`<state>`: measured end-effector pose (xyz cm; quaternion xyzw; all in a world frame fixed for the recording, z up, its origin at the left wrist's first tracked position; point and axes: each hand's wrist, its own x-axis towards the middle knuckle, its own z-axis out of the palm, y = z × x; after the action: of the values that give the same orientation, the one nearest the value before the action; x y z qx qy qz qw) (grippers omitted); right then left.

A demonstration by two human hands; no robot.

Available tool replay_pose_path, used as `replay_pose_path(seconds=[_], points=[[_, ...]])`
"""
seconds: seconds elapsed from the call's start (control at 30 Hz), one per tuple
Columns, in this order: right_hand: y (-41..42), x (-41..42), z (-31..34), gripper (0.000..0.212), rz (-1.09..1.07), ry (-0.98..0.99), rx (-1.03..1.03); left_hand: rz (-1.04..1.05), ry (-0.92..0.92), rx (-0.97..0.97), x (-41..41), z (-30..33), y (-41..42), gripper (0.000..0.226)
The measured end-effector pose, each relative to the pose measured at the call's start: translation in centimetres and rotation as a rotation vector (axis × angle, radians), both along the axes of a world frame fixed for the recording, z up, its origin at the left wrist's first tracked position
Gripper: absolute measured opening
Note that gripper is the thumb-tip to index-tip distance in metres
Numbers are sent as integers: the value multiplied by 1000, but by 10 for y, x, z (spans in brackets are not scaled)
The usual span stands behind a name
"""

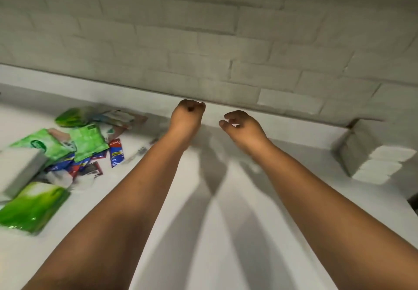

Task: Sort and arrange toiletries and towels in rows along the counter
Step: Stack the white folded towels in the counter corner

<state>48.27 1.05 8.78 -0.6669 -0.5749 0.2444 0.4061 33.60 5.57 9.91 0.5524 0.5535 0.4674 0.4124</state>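
Both arms extend over the white counter [203, 233] toward its rear edge at the brick wall [203, 29]. The left hand [186, 114] is fisted, holding nothing visible; the right hand [241, 126] is loosely curled, holding nothing. The blurred toiletry packets [86, 140] lie piled left; stacked white towels [382, 165] sit right, partly indistinct.

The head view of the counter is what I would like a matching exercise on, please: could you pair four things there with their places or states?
Things:
1. left hand
2. right hand
3. heap of green and blue sachets
4. stack of folded white towels

Places or states:
A. at the right end of the counter
B. fingers curled into a fist, holding nothing
C. at the left end of the counter
D. fingers loosely curled, holding nothing

Pairs: 1-B, 2-D, 3-C, 4-A
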Motion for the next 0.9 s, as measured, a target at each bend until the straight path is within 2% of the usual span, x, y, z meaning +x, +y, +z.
replay_pose_path(seconds=[0.33, 0.53, 0.67, 0.77, 0.9], points=[[58, -204, -24, 30, 228, 76, -70, 148, 17, -19, -213, -24, 40, 21], [77, -317, -55, 26, 369, 87, -174, 285, 350, 8, -335, -47, 38, 22], [74, -373, -71, 20, 456, 95, -242, 376, 631, -38, -401, -65, 35, 31], [72, -407, -81, 12, 477, 62, -257, 376, 717, -117, -428, -70, 30, 40], [72, -433, -83, 31, 482, -2, -343, 310, 781, -232, -446, -79, 24, 54]])
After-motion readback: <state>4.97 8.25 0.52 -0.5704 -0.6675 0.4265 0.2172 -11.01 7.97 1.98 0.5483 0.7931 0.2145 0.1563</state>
